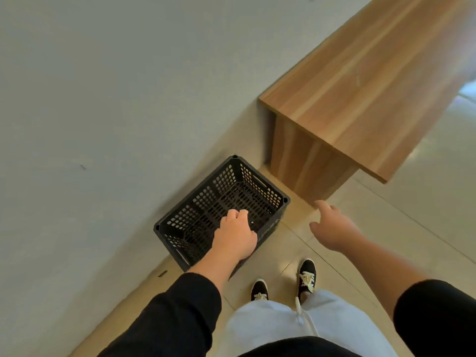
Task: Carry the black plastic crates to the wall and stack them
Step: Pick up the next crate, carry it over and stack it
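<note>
Against the wall, black crate lengthwise along it, mouth up; left hand loosely curled, right hand splayed.

One black crate, one wooden bench, two shoes.

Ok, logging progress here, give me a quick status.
Left hand loosely curled over the black crate, not gripping. Right hand open, empty. Crate on floor by the wall, nothing stacked. Wooden bench close beside.
</note>
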Demonstrator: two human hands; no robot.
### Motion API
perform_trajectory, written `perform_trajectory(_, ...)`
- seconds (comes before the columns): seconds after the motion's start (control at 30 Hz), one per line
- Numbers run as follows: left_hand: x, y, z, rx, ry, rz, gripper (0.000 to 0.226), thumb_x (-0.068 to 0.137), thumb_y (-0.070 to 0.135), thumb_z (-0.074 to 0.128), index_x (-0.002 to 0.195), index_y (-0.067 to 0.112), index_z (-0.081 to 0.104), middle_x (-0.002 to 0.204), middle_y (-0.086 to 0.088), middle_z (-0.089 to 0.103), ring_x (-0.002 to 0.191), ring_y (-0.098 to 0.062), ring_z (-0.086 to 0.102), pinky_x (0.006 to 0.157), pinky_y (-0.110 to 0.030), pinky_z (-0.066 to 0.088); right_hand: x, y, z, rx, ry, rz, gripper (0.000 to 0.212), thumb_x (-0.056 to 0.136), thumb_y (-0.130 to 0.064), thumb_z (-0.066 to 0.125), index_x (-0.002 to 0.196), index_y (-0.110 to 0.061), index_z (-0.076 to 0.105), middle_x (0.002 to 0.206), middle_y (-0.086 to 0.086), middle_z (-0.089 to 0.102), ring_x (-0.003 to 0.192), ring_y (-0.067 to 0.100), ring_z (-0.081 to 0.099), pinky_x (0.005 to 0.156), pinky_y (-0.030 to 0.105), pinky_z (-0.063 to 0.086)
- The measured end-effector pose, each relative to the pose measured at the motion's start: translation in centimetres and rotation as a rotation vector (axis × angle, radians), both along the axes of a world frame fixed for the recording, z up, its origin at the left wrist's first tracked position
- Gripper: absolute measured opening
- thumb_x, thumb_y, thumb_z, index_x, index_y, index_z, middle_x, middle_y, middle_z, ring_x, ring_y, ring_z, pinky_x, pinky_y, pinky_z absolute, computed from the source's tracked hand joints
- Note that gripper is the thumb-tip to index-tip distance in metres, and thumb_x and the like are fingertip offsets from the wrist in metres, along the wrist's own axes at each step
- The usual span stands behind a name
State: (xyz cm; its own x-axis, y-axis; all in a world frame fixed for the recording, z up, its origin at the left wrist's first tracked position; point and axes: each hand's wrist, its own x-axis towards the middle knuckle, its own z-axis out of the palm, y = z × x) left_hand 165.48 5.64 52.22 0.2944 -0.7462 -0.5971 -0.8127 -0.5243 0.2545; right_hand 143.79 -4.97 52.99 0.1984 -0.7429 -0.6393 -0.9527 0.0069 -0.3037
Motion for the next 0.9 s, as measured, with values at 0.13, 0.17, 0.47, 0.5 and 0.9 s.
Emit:
perform_trajectory(0.13,-5.1,-2.5,2.1,-0.039,0.018,-0.146,0.064,0.106,0.033,0.051,0.163,0.021,0.026,0.166,-0.006,0.025,0.146,-0.029,0.033,0.111,-0.049,0.043,-6.0,1.8,2.2,-0.043,-0.006,-0.117,0.068,0.100,-0.028,0.050,0.162,-0.025,0.023,0.160,0.014,0.039,0.139,0.041,0.046,0.108,0.052,0.047)
perform_trajectory(0.17,-6.7,-3.2,2.4,-0.045,0.023,-0.179,0.064,0.105,0.033,0.051,0.163,0.021,0.026,0.165,-0.006,0.026,0.146,-0.030,0.033,0.110,-0.050,0.044,-7.8,2.1,2.7,-0.056,-0.005,-0.148,0.068,0.100,-0.029,0.051,0.162,-0.025,0.024,0.161,0.014,0.037,0.140,0.042,0.044,0.110,0.052,0.045)
perform_trajectory(0.47,-24.6,-7.3,5.3,-0.078,-0.021,-0.466,0.064,0.105,0.031,0.049,0.164,0.019,0.025,0.164,-0.009,0.028,0.144,-0.031,0.035,0.109,-0.048,0.045,-27.9,7.2,4.2,-0.079,-0.045,-0.443,0.065,0.103,-0.029,0.049,0.163,-0.023,0.024,0.161,0.013,0.035,0.142,0.038,0.039,0.110,0.049,0.043)
perform_trajectory(0.5,-27.3,-7.6,5.8,-0.085,-0.023,-0.496,0.064,0.105,0.031,0.049,0.163,0.018,0.026,0.163,-0.010,0.029,0.144,-0.031,0.036,0.109,-0.047,0.045,-30.5,7.8,4.5,-0.086,-0.048,-0.467,0.065,0.103,-0.029,0.049,0.163,-0.023,0.024,0.161,0.014,0.036,0.142,0.038,0.040,0.111,0.048,0.043)
perform_trajectory(0.9,-59.7,-7.4,8.0,-0.110,0.012,-0.935,0.067,0.105,0.031,0.049,0.166,0.019,0.024,0.166,-0.008,0.028,0.148,-0.031,0.031,0.117,-0.047,0.039,-57.8,16.1,6.3,-0.124,-0.018,-0.855,0.068,0.102,-0.040,0.052,0.163,-0.023,0.026,0.159,0.015,0.041,0.144,0.038,0.040,0.115,0.046,0.038)
